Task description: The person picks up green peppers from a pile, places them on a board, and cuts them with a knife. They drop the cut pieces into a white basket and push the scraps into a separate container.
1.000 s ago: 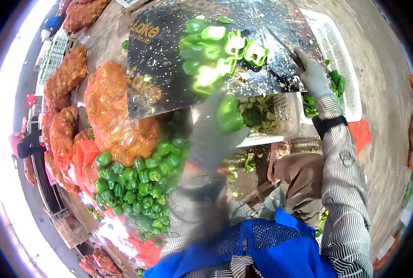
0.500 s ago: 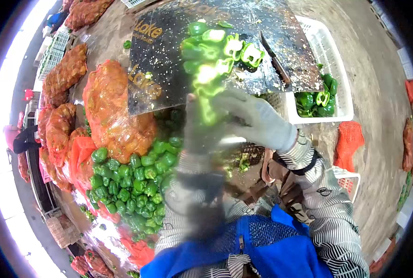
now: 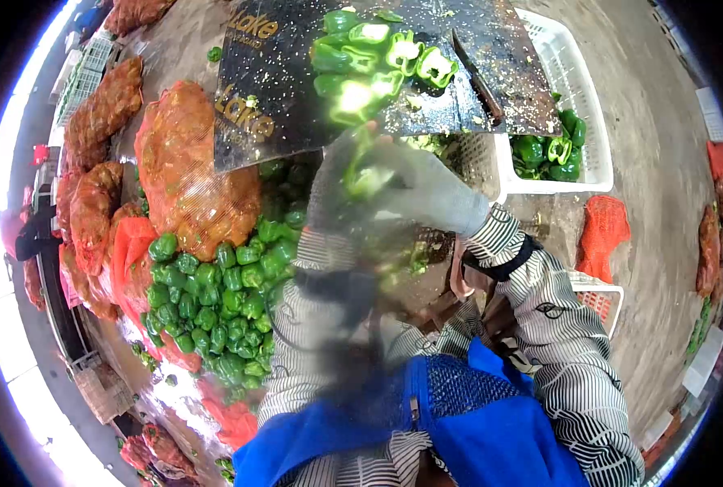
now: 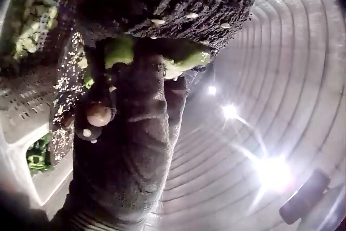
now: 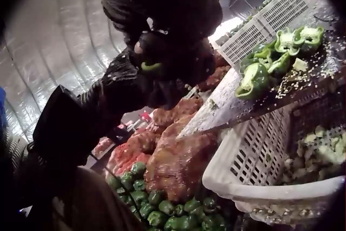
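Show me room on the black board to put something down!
On the board, between the gold letters and cut peppers, there's a patch with only scattered bits. Another lies between the knife and right edge, more speckled. The cut peppers crowd the middle.

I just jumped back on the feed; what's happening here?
A person's grey-gloved left hand and right hand together hold a cut green bell pepper, blurred in the head view. A dark knife with a brown handle lies unheld on the black printed board, beside sliced-open green bell peppers. Whole green bell peppers are heaped to the person's left.
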A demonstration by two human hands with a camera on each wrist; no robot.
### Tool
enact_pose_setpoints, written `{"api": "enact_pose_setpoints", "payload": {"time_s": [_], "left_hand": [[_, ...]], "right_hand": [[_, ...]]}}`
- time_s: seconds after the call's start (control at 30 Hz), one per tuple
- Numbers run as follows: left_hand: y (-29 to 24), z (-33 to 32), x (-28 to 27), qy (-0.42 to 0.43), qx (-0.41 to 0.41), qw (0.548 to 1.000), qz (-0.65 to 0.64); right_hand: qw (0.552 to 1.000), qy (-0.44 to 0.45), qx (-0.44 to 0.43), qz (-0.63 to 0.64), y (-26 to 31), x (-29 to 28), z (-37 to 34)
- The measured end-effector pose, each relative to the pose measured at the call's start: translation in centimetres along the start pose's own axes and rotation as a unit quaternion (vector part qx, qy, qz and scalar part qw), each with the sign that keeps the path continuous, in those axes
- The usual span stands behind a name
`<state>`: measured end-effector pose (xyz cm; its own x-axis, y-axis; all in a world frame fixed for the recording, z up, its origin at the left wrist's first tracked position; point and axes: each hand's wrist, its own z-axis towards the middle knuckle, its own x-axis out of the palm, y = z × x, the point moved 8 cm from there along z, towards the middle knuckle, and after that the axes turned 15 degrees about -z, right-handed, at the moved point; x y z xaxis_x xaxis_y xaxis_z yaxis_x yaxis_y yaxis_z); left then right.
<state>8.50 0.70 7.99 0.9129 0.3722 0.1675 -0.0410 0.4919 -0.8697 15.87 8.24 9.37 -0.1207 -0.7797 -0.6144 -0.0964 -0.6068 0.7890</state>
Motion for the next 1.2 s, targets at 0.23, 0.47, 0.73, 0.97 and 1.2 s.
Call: {"api": "enact_pose_setpoints", "payload": {"time_s": [0.23, 0.47, 0.73, 0.97, 1.2], "left_hand": [[5.4, -1.6, -0.7, -0.287, -0.214, 0.792, -0.495], [6.0, -1.4, -2.1, -0.384, -0.188, 0.742, -0.517], [4.1, 3.6, 7.0, 0.025, -0.149, 0.932, 0.328], [5.6, 3.8, 5.3, -0.13, -0.087, 0.979, 0.132], [4.8, 7.1, 5.3, -0.204, -0.076, 0.975, -0.043]], "right_hand": [[0.974, -0.172, 0.118, -0.089, -1.0, -4.0, -0.6], [0.939, -0.138, 0.08, -0.305, -1.4, -5.5, -2.4], [0.934, -0.087, 0.062, -0.34, -3.6, -4.8, -2.7], [0.977, -0.148, 0.105, 0.11, -9.2, -5.9, -3.7], [0.871, -0.393, 0.217, 0.199, -14.9, -15.7, -9.1]]}}
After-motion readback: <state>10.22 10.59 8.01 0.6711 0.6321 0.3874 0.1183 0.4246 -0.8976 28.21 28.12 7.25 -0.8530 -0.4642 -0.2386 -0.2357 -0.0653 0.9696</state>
